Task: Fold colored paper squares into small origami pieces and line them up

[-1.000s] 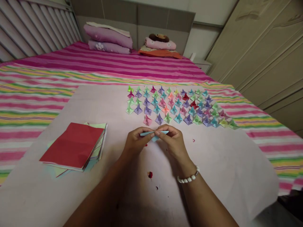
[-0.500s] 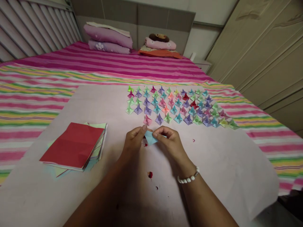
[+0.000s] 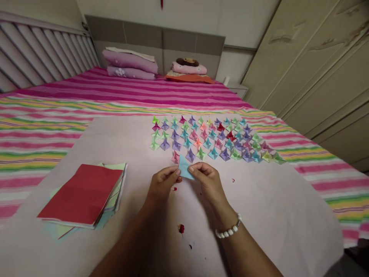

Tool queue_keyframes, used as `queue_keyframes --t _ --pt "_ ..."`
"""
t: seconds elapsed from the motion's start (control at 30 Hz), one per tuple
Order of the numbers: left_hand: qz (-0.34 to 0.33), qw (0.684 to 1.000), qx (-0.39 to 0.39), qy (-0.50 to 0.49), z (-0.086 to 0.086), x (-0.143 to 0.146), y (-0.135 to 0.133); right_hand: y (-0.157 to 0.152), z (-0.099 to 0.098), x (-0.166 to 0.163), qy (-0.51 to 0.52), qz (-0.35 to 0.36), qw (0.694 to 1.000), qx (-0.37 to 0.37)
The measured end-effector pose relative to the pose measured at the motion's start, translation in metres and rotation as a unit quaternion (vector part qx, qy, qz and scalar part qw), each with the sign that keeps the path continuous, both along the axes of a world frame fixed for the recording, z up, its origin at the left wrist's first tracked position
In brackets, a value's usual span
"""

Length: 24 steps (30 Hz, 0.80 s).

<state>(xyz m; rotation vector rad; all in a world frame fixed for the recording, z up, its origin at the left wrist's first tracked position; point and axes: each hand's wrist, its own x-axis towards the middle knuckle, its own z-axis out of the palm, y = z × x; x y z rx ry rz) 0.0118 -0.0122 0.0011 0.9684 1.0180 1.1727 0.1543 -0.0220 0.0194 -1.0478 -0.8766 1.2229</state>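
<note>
Between my two hands is a small folded piece of light blue paper (image 3: 185,168), its pointed corner facing away from me. My left hand (image 3: 164,182) pinches its left edge between thumb and fingers. On the opposite side, my right hand (image 3: 206,180) grips the right edge the same way; a white beaded bracelet (image 3: 229,232) circles that wrist. Just beyond the paper stands a pink folded paper piece (image 3: 175,157), the leftmost of the nearest row. Several rows of similar small origami pieces (image 3: 207,143) in many colours stretch off to the right.
A stack of square paper with a red sheet on top (image 3: 83,194) lies to the left on the white sheet (image 3: 121,138). Small dark red scraps (image 3: 181,229) are scattered near me. Farther back are a striped bedspread (image 3: 115,92), folded purple bedding (image 3: 131,65) and a grey headboard (image 3: 144,38).
The light blue paper has been turned, so its point now faces away instead of toward me. Both hands still pinch it. The camera view has tilted slightly upward.
</note>
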Motion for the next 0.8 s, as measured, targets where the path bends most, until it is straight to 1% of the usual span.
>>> queue_keyframes --t 0.13,0.2,0.3,0.4,0.57,0.8 --pt "-0.002 0.996 -0.030 -0.078 0.0011 0.0004 0.0017 -0.0017 0.0006 -0.0031 0.055 0.048 0.997 -0.016" --pt "-0.014 0.995 -0.041 -0.092 0.0021 0.0009 0.0017 -0.0022 0.0009 -0.0041 0.073 0.064 0.995 -0.016" --pt "-0.034 0.994 -0.053 -0.087 0.0013 0.0003 0.0018 -0.0023 0.0013 -0.0044 0.085 0.078 0.993 -0.011" --pt "-0.042 0.994 -0.059 -0.082 -0.0009 -0.0008 0.0029 -0.0025 0.0012 -0.0038 0.091 0.083 0.992 -0.008" --pt "-0.017 0.991 -0.058 -0.123 -0.0021 -0.0004 0.0058 -0.0035 0.0012 -0.0031 0.086 0.079 0.993 -0.012" --pt "-0.034 0.986 -0.050 -0.154 -0.0030 0.0000 0.0063 -0.0035 0.0008 -0.0034 0.100 0.094 0.991 -0.013"
